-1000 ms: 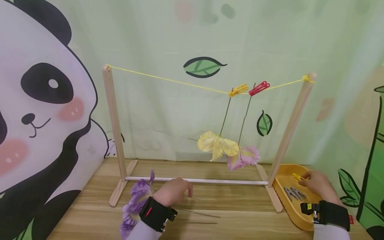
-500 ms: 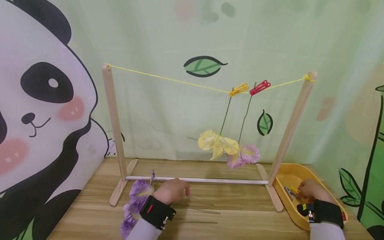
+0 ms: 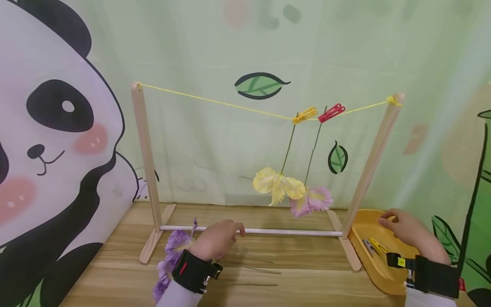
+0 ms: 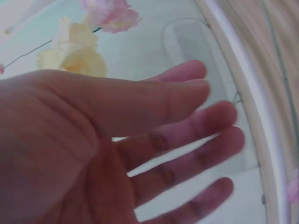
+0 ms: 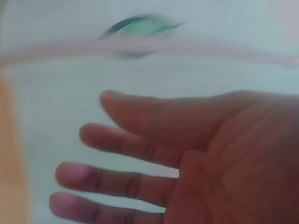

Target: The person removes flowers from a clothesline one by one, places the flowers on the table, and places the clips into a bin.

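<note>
My left hand (image 3: 216, 238) hovers over the table beside the purple flowers (image 3: 178, 247); its fingers are loosely bent and hold nothing in the left wrist view. My right hand (image 3: 408, 230) is raised over the right part of the yellow tray (image 3: 374, 279), fingers relaxed and spread, with nothing in them in the right wrist view. Inside the tray lie a yellow clothespin (image 3: 377, 246) and grey clothespins (image 3: 367, 246), partly overlapping. A yellow flower (image 3: 278, 185) and a pink flower (image 3: 318, 199) hang stem-up from the string, under a yellow clothespin (image 3: 305, 115) and a red clothespin (image 3: 331, 113).
A wooden frame with a left post (image 3: 145, 157) and a right post (image 3: 373, 166) carries the sagging yellow string (image 3: 215, 101). A white rod (image 3: 284, 232) joins the posts low down. Several thin stems (image 3: 253, 284) lie on the table (image 3: 307, 260) near my left hand.
My right hand lowered the yellow clothespin onto the grey ones in the tray, let go, and rose away to the back right. My left hand shifted only slightly.
</note>
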The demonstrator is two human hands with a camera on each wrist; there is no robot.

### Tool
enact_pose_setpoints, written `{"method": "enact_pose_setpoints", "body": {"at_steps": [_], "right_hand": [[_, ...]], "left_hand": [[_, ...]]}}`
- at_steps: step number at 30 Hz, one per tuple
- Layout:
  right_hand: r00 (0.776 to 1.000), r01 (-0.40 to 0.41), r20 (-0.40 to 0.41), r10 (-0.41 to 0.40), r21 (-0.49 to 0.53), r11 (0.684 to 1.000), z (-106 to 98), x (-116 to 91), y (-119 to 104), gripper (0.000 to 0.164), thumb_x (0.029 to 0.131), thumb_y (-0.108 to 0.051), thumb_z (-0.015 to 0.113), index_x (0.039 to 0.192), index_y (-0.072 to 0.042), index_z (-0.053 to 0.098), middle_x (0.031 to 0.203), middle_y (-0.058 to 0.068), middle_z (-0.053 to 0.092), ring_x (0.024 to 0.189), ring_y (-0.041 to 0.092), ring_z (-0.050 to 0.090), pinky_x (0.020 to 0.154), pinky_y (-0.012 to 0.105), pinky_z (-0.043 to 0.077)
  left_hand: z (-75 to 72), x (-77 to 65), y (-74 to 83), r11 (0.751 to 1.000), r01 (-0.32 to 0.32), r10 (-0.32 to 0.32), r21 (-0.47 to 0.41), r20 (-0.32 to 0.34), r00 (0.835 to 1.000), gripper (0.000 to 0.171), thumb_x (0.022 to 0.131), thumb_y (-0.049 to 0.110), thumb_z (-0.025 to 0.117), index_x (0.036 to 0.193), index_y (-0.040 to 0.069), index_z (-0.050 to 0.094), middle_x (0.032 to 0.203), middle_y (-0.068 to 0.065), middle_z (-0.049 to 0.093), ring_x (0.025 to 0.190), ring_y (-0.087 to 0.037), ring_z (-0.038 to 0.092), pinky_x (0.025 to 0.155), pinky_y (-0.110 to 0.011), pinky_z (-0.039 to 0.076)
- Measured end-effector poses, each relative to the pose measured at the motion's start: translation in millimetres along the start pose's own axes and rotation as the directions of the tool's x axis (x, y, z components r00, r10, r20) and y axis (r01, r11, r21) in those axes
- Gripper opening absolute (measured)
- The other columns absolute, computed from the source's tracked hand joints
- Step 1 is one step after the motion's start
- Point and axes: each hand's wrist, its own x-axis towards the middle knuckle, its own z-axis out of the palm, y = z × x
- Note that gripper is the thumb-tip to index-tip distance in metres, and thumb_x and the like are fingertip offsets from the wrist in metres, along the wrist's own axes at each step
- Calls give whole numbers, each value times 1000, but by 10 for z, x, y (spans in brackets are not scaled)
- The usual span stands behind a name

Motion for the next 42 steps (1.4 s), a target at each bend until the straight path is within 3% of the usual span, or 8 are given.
{"method": "enact_pose_setpoints", "body": {"at_steps": [4, 8, 14, 21, 30, 34, 37, 42], "right_hand": [[986, 122, -110, -126, -47, 991, -109, -135, -287, 49, 113, -30, 49, 130, 15, 54, 112, 30, 63, 93, 38, 64, 74, 49, 57], [950, 215, -205, -233, -109, 971, -95, -226, -488, 40, 111, -25, 54, 130, 9, 60, 114, 24, 63, 97, 37, 63, 73, 46, 55], [872, 321, -345, -348, -134, 938, 4, -211, -662, 30, 108, -17, 59, 129, 4, 65, 114, 19, 64, 97, 32, 62, 75, 37, 53], [742, 440, -510, -436, -120, 890, 152, -111, -788, 25, 106, -12, 61, 126, 2, 66, 114, 18, 65, 97, 30, 59, 76, 19, 46], [661, 514, -601, -449, -73, 855, 269, -63, -961, 30, 103, -9, 65, 131, 1, 64, 115, 14, 64, 97, 5, 51, 83, 9, 41], [636, 542, -608, -474, -85, 836, 321, -25, -984, 32, 102, -7, 67, 132, 1, 63, 115, 13, 64, 96, 7, 52, 84, 8, 41], [638, 536, -609, -472, -89, 839, 348, -19, -1002, 33, 102, -8, 67, 133, 0, 62, 116, 14, 64, 96, 10, 53, 84, 8, 41], [646, 530, -610, -459, -75, 845, 358, -46, -1047, 35, 102, -10, 67, 135, 0, 61, 119, 15, 64, 98, 12, 53, 85, 9, 41]], "left_hand": [[-43, 60, 3, 996, -92, 91, -6, -82, 992, 29, 98, -9, 60, 113, 12, 73, 99, -7, 72, 85, -18, 65, 73, -34, 54], [-90, 117, 31, 981, -163, 142, -107, -177, 974, 22, 106, 4, 59, 116, 16, 73, 107, -1, 72, 92, -15, 66, 79, -35, 54], [-136, 149, 103, 915, -218, 118, -338, -293, 949, 24, 110, 17, 56, 130, 18, 69, 119, 3, 69, 101, -12, 65, 89, -38, 55], [-129, 172, 201, 870, -280, 126, -406, -367, 922, 28, 110, 21, 56, 134, 15, 66, 120, -1, 68, 103, -16, 67, 89, -38, 56], [-93, 200, 274, 818, -295, 3, -494, -509, 861, 30, 109, 20, 57, 138, 17, 64, 119, -3, 66, 107, -21, 66, 91, -43, 54], [-49, 190, 269, 830, -308, -28, -466, -586, 810, 28, 110, 24, 55, 135, 18, 65, 119, -3, 64, 107, -18, 64, 92, -42, 54], [-28, 194, 267, 840, -319, -41, -440, -636, 770, 26, 110, 24, 55, 132, 19, 67, 119, -4, 64, 106, -17, 63, 91, -39, 54], [-17, 214, 295, 841, -334, -34, -425, -659, 752, 24, 109, 22, 57, 130, 16, 68, 118, -6, 66, 107, -18, 63, 89, -38, 56]]}}
